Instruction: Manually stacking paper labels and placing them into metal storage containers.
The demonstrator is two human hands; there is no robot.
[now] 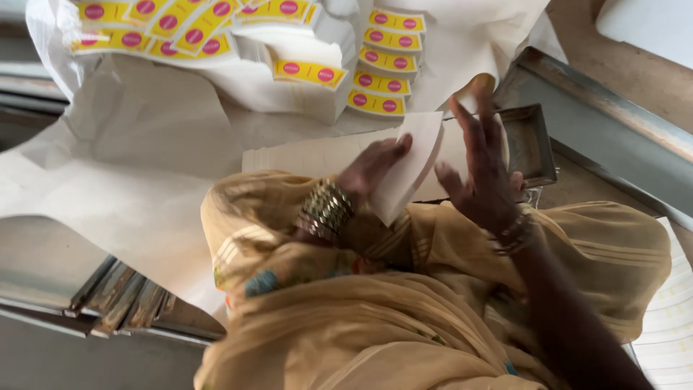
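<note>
- Over the lap, the left hand is pinching a white card, fingers closed on its edge.
- The right hand is hovering beside it, fingers spread, holding nothing.
- Gripped only at one edge, the card could be slipping or creasing.
- Beyond, on the white paper, yellow labels with pink dots are lying stacked; a grey tray is sitting to the right.

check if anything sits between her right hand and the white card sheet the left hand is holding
Nothing visible does. The left hand lifts the white card sheet from the stack of white sheets, and the right hand hovers open just beside its edge, with only a bare gap between.
</note>
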